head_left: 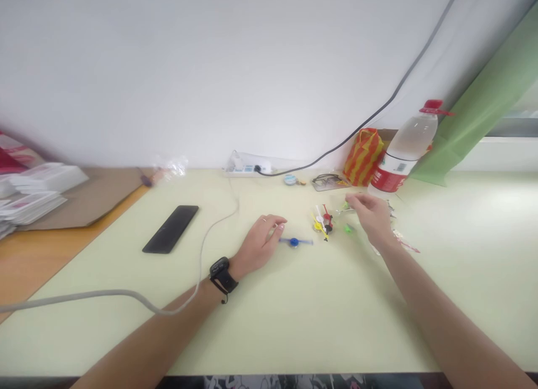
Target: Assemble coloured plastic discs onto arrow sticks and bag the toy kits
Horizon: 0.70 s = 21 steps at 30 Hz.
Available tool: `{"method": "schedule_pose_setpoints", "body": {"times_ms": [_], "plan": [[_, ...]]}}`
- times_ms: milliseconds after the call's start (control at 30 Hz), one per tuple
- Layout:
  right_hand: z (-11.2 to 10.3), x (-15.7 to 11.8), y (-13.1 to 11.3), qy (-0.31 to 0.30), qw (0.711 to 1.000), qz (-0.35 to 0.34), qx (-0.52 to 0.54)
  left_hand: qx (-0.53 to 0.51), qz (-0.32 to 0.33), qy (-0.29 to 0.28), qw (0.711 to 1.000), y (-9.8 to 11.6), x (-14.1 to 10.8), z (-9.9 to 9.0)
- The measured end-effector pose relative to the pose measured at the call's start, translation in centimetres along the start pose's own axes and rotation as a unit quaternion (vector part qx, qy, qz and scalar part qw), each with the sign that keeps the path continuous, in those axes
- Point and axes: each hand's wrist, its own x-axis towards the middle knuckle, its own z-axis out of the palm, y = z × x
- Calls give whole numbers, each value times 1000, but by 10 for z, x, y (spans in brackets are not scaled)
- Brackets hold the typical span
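Note:
My left hand (261, 242), with a black watch (223, 274) on its wrist, rests on the pale table with its fingers loosely curved and slightly apart. Just right of its fingertips lies a small blue plastic piece (294, 242) with thin arms. Farther right is a small cluster of yellow, white, red and black pieces (323, 222). My right hand (370, 212) is closed in a pinch above the table, beyond a bright green piece (348, 228); what its fingertips hold is too small to make out. Clear packets (403, 242) lie partly hidden behind that hand.
A phone (170, 229) and a pale cable (200, 265) lie at left, beyond them cardboard (101, 195) with white boxes (46, 179). Along the wall stand a power strip (247, 168), glasses (330, 180), a striped bag (363, 156) and a large bottle (406, 148).

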Motion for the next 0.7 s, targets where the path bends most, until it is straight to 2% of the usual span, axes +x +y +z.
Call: {"method": "schedule_pose_setpoints", "body": {"times_ms": [100,200,267,367,467,700], "plan": [[-1,0,2,-72,988,-53,-127,0,-1,1,1000,-1,0,0],[-8,1,4,-146,954,-79,-250,1,-2,-1,1000,0,0,0],[-13,1,7,-190,937,-80,-282,1,-1,-1,1000,1,0,-1],[-16,0,12,-242,929,-72,-270,4,-2,0,1000,2,0,-1],[-14,-1,14,-261,928,-66,-256,4,-4,-2,1000,1,0,-2],[-9,2,18,-227,931,-95,-268,2,-2,-6,1000,-1,1,-1]]}}
